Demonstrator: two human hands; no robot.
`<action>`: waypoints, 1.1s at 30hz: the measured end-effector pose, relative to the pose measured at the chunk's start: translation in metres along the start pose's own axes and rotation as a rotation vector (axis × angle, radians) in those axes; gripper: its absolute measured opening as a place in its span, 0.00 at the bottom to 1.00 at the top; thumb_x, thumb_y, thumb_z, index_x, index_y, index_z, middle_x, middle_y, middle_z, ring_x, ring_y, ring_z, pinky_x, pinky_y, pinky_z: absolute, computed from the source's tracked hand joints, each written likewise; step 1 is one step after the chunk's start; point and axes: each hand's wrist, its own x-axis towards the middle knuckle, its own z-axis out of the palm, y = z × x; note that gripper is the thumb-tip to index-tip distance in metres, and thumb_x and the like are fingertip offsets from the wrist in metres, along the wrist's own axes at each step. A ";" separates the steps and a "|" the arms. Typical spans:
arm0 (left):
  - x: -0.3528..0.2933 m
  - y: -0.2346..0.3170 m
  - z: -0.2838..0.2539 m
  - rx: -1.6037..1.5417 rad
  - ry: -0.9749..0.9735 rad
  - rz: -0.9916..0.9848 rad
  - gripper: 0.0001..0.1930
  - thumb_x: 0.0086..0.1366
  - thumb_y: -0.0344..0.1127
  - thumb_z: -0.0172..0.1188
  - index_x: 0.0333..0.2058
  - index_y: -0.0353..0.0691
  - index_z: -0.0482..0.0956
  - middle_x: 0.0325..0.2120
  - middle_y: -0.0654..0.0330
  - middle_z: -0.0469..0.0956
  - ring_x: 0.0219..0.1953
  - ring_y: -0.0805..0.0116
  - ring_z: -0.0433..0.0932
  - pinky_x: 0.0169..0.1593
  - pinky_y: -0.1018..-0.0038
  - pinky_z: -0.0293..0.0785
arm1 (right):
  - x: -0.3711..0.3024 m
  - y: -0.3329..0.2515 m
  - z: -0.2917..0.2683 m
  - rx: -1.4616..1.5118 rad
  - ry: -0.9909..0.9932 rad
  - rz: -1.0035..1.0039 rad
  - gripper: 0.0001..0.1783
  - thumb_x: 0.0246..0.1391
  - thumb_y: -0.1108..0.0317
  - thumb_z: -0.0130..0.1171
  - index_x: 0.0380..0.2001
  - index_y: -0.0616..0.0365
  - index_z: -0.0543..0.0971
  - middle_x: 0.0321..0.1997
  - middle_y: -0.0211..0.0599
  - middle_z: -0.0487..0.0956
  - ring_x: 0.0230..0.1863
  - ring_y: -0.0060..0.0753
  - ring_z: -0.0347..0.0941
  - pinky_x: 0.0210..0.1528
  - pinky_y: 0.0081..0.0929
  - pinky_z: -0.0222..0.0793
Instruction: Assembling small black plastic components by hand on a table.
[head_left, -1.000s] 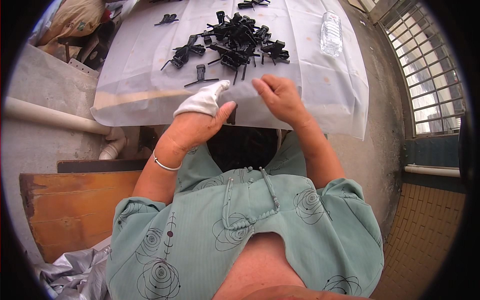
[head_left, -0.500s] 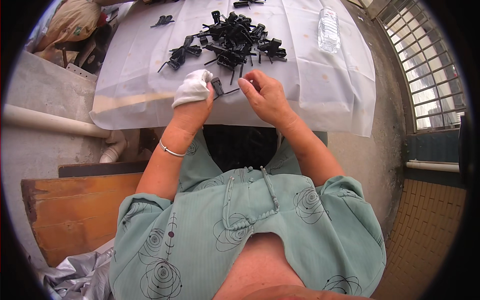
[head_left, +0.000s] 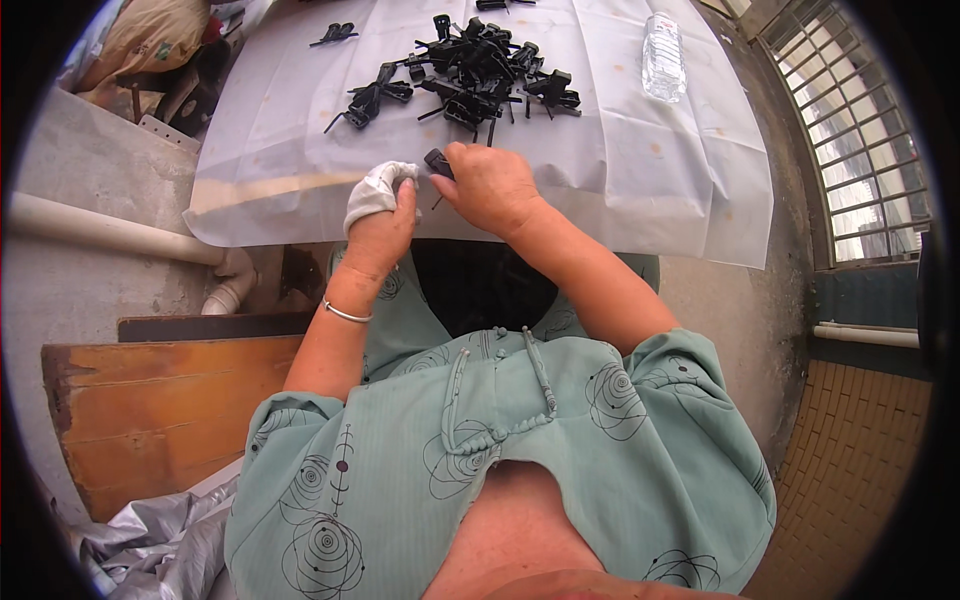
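Observation:
My right hand (head_left: 492,186) is closed round a small black plastic part (head_left: 437,163) that looks like a clip; its blocky end sticks out past my fingertips toward the left. Close beside it, my left hand (head_left: 388,228) is wrapped in a crumpled white cloth (head_left: 370,195), which covers the fingers while the thumb stays bare and presses against it. Both hands are just above the near edge of the table. Beyond them lies a heap of similar black parts (head_left: 480,70) with thin prongs poking out, and a smaller cluster (head_left: 375,97) sits to its left.
White plastic sheeting (head_left: 600,190) covers the table and hangs over its near edge. A clear bottle (head_left: 664,58) lies at the far right. One more black part (head_left: 334,35) rests at the far left. A pale pipe (head_left: 110,228) and an orange-brown board (head_left: 170,420) are on my left.
My right hand has moved left and closed round the black part, which was by my left hand before. My left hand has drawn slightly down and away from that part.

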 end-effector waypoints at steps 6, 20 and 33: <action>-0.017 0.022 -0.003 -0.821 -0.158 -0.185 0.14 0.63 0.34 0.54 0.46 0.38 0.68 0.30 0.66 0.74 0.28 0.80 0.72 0.26 0.84 0.65 | -0.007 -0.006 -0.015 0.636 -0.053 0.057 0.14 0.49 0.61 0.56 0.23 0.63 0.72 0.15 0.41 0.69 0.17 0.34 0.66 0.23 0.30 0.64; -0.018 0.053 -0.001 -0.910 -0.298 -0.205 0.16 0.61 0.29 0.53 0.48 0.33 0.66 0.29 0.64 0.74 0.20 0.81 0.70 0.20 0.84 0.66 | -0.024 -0.015 -0.036 0.584 0.342 -0.127 0.10 0.45 0.69 0.63 0.23 0.61 0.72 0.17 0.31 0.68 0.16 0.21 0.59 0.18 0.19 0.57; -0.022 0.065 0.009 -0.095 0.029 0.282 0.13 0.53 0.25 0.56 0.39 0.31 0.75 0.35 0.51 0.76 0.36 0.61 0.77 0.42 0.73 0.72 | -0.033 -0.008 -0.027 0.760 0.020 0.096 0.15 0.57 0.66 0.49 0.21 0.65 0.72 0.15 0.41 0.68 0.17 0.31 0.59 0.22 0.27 0.60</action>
